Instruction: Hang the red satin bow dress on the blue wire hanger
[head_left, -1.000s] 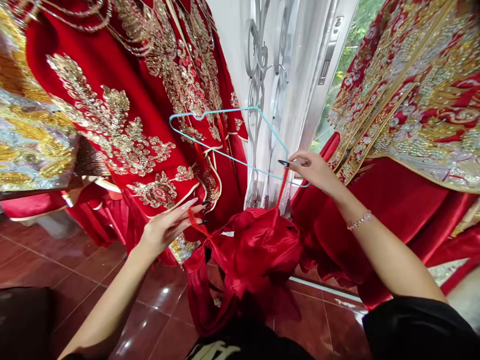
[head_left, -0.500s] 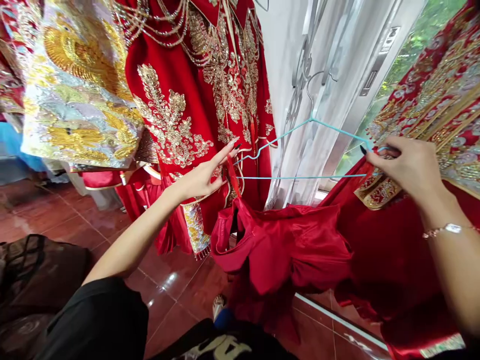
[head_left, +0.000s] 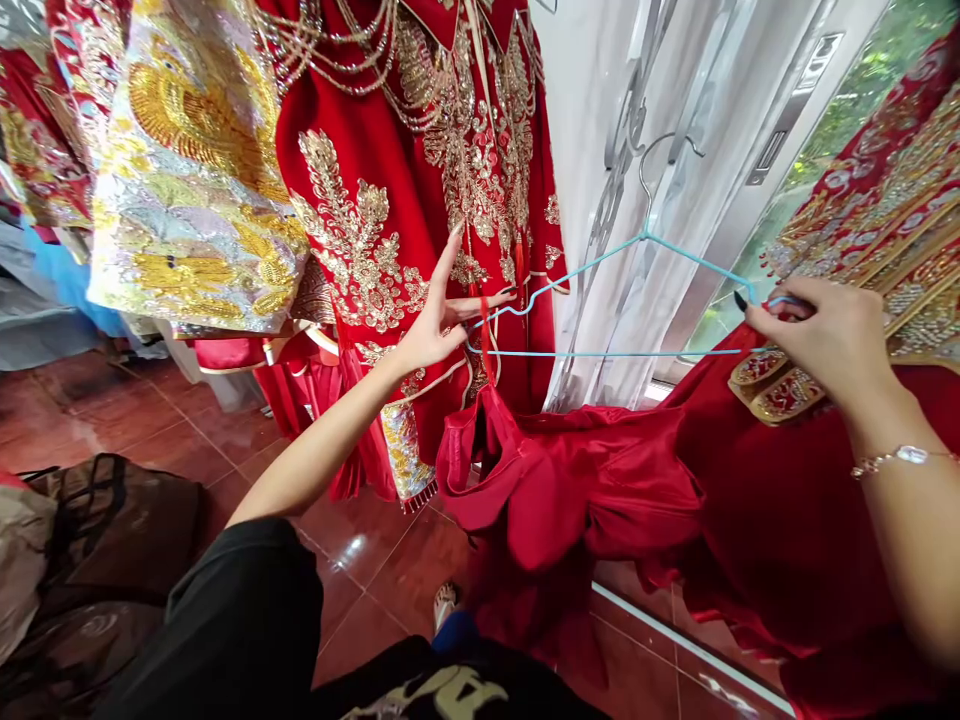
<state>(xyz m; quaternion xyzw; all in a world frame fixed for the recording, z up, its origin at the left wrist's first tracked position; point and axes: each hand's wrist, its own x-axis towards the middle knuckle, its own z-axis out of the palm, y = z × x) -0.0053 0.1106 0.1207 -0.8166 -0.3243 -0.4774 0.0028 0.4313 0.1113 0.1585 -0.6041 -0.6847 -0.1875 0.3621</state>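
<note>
A light blue wire hanger point(head_left: 600, 353) is held out in front of me, its silver hook up. My right hand point(head_left: 825, 325) is closed around the hanger's right end, where red strap fabric also shows at the fingers. At the left end, my left hand point(head_left: 431, 325) has its fingers spread, index pointing up and another finger reaching across the strap. A thin red strap point(head_left: 487, 340) loops over that end of the hanger. From it hangs a plain red satin skirt point(head_left: 555, 490), its waistband gaping at the left and its cloth falling toward the floor.
An embroidered red jacket point(head_left: 360, 160) hangs behind my left hand, beside a gold and silver sequined garment point(head_left: 195, 190). Another beaded red garment point(head_left: 885, 200) hangs at right. White curtains point(head_left: 592, 120) cover a door. A brown bag point(head_left: 127, 520) lies on the tiled floor.
My left hand's fingers have spread apart, with the index finger raised away from the strap. The strap sits on the hanger's left end. My right hand keeps its grip; the view has shifted slightly.
</note>
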